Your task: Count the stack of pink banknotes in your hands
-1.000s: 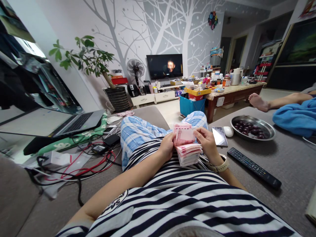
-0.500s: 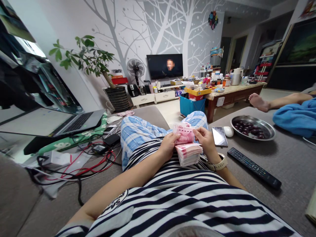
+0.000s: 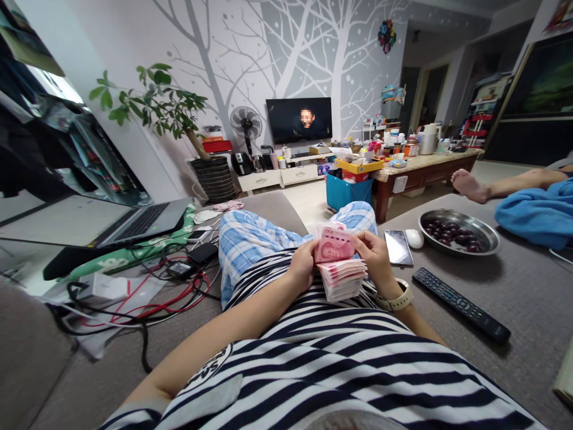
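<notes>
1. At far left, the hanging clothes [image 3: 89,143] are dark and blurred, and the edge cuts off the laptop [image 3: 150,224].
2. Most of the left hand's fingers are hidden behind the banknotes [image 3: 336,248]; their count cannot be read. At right, a blue cloth [image 3: 532,212] partly covers another person's leg [image 3: 523,182].
3. The left hand [image 3: 304,266] is clamped on the notes' left edge, its thumb in front.
4. The notes lie between both hands above the lap, upper ones raised, the lower bundle fanned toward the striped shirt [image 3: 286,370].
5. The right hand [image 3: 375,257] has thumb and forefinger together on the raised notes' right edge.
6. Along the grey sofa [image 3: 532,286] lie tangled cables [image 3: 197,292], a phone [image 3: 398,248], a white mouse [image 3: 414,239], a remote [image 3: 461,306] and a metal bowl [image 3: 489,236] of dark round fruit [image 3: 456,236].
7. Beyond stand a potted plant [image 3: 213,179], a fan [image 3: 246,124], a television [image 3: 286,119] and a crowded table [image 3: 439,167].
</notes>
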{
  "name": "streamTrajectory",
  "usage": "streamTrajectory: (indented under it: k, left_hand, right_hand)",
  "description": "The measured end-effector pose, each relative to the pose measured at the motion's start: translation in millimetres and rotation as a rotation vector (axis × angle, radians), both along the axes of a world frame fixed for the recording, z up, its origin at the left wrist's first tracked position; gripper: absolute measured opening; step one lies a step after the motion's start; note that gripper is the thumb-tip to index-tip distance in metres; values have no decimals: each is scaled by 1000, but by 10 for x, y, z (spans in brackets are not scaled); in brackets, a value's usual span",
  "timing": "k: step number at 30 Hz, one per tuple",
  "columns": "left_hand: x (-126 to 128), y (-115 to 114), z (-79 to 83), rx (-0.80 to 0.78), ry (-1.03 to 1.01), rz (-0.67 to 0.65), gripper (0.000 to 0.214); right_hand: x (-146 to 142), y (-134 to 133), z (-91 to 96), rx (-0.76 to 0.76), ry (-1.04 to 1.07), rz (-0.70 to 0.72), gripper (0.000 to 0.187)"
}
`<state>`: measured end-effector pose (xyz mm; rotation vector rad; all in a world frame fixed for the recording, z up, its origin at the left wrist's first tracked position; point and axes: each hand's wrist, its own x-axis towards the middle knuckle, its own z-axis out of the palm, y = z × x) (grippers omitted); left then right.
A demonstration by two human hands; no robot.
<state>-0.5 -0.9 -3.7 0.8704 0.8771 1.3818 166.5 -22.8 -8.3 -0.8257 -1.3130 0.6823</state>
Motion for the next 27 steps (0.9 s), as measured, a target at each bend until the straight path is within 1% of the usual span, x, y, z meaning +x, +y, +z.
streamTrajectory:
  k: [3, 6, 12, 20, 27]
  left_hand:
    - [-8, 0, -4, -5, 10, -42, 17]
    - [-15, -2, -4, 12, 18, -37, 19]
    - [-14, -17, 4, 13, 24, -37, 18]
    - [-6, -19, 3, 23, 56, -8, 17]
    - [-17, -9, -8, 37, 57, -43, 17]
  right_hand:
    - [-8, -33, 28, 26, 3, 5, 32]
    - [-12, -54, 51, 35, 1, 13, 31]
    - [-17, -58, 53, 6, 28, 54, 28]
    - [-28, -64, 73, 8, 16, 26, 28]
    - [-29, -66, 73, 4, 28, 32, 28]
